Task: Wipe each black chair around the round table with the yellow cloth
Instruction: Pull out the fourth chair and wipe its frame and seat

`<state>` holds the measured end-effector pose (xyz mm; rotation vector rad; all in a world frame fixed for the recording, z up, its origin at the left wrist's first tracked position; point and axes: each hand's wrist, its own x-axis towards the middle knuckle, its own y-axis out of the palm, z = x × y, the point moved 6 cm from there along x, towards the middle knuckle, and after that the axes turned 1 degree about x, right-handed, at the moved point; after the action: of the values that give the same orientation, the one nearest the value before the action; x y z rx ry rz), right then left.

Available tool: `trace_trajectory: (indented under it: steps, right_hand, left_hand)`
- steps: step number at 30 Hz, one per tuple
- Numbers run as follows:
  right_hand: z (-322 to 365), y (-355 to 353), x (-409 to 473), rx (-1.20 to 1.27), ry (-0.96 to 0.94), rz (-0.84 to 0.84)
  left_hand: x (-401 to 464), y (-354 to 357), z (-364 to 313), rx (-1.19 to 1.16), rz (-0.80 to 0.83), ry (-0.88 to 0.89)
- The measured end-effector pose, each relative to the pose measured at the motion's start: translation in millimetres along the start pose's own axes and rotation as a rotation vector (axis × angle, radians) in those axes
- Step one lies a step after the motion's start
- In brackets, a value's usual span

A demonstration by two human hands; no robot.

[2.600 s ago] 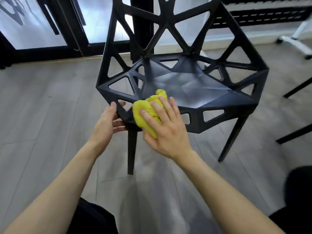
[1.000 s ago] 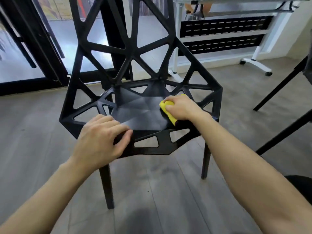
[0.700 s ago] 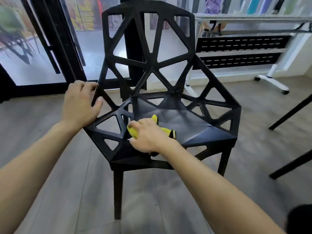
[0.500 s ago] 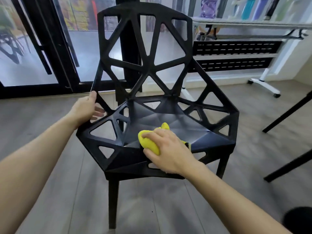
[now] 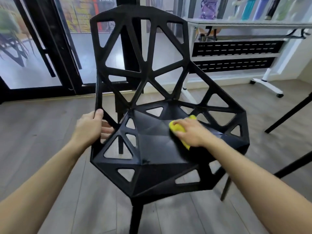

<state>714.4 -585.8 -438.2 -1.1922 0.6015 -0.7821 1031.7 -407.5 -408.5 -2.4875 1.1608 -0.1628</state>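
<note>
A black chair (image 5: 152, 149) with triangular cut-outs in seat and back stands on the floor in front of me, facing me. My left hand (image 5: 90, 126) grips the left edge of the frame where back meets seat, thumb on the outer strut. My right hand (image 5: 190, 132) lies over the bunched yellow cloth (image 5: 176, 128) and presses it onto the right part of the seat; the hand covers most of the cloth.
Black slanted legs (image 5: 290, 108) of other furniture cross the right edge. A white table on castors (image 5: 266, 81) stands behind the chair at the right. Black-framed glass doors (image 5: 50, 48) fill the back left. Grey wood floor (image 5: 42, 132) surrounds the chair.
My right hand has slid the cloth from the seat's front middle toward its right side. My left hand has stayed on the chair's left edge.
</note>
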Motion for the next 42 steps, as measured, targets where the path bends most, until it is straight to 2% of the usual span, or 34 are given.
trace_trajectory:
  steps: [2, 3, 5, 8, 10, 12, 14, 17, 18, 20, 23, 26, 30, 32, 33, 36, 37, 38, 41, 42]
  right_hand:
    - [-18.1, 2.3, 18.7, -0.044, 0.146, -0.024]
    - [-6.8, 11.0, 22.2, -0.047, 0.137, -0.005]
    - [46.2, 28.6, 8.0, -0.035, -0.034, 0.079]
    - [116.0, 41.0, -38.1, 0.117, -0.373, 0.182]
    - [122.4, 42.0, -51.4, 0.222, -0.499, 0.237]
    - [96.7, 40.3, -31.0, 0.201, -0.527, 0.260]
    - [48.4, 36.0, 24.4, 0.104, -0.398, 0.163]
    - [-27.3, 24.4, 94.0, 0.003, 0.008, -0.068]
    - [-33.6, 28.6, 102.1, 0.026, 0.086, -0.062]
    - [-15.8, 36.9, 92.1, 0.063, 0.105, -0.001]
    - [24.5, 39.1, 32.2, 0.072, 0.004, 0.093]
    - [42.0, 38.9, -29.5, 0.217, -0.029, 0.170]
    - [34.3, -3.8, -90.2, 0.392, 0.255, 0.255]
    - [37.2, -44.1, -122.1, 0.457, 0.421, 0.228]
    - [40.6, -63.3, -141.9, 0.494, 0.511, 0.229]
    - [56.8, -117.3, -196.7, 0.541, 0.744, 0.252]
    - [65.0, -134.4, -214.2, 0.544, 0.791, 0.250]
    - [75.1, -152.3, -231.3, 0.549, 0.827, 0.241]
    - [109.5, -200.0, -272.6, 0.565, 0.883, 0.208]
    - [118.1, -210.8, -283.8, 0.564, 0.894, 0.194]
  left_hand:
    - [-9.5, -2.2, -7.1, 0.045, 0.078, -0.021]
    - [-8.9, -6.2, -13.8, 0.028, 0.096, -0.035]
    - [7.4, -16.7, -30.1, -0.081, 0.067, -0.041]
    - [46.3, -19.6, -54.7, -0.237, 0.040, -0.045]
    - [71.8, -7.7, -62.0, -0.308, 0.079, -0.069]
    - [89.8, 4.8, -59.5, -0.361, 0.057, -0.065]
    - [98.3, 9.9, -53.6, -0.394, -0.010, -0.027]
    - [97.5, 12.0, -46.6, -0.313, -0.062, -0.002]
    - [95.9, 10.6, -45.0, -0.297, -0.093, -0.009]
    - [92.7, 7.9, -43.9, -0.253, -0.143, -0.038]
    - [83.7, 8.8, -45.9, -0.165, -0.185, -0.099]
    - [72.8, 4.5, -38.5, -0.087, -0.245, -0.176]
    - [11.3, 15.4, -39.2, -0.043, -0.256, -0.321]
    - [-37.6, 29.0, -32.3, -0.009, -0.176, -0.437]
    - [-64.4, 32.1, -27.7, 0.036, -0.075, -0.488]
    - [-133.5, 15.0, -40.3, 0.376, 0.576, -0.535]
    - [-144.1, -4.8, -50.7, 0.426, 0.715, -0.525]
    - [-143.2, -31.7, -68.5, 0.382, 0.729, -0.539]
    - [-84.8, -97.7, -138.2, 0.102, 0.432, -0.483]
    - [-62.6, -101.9, -166.0, 0.041, 0.392, -0.439]
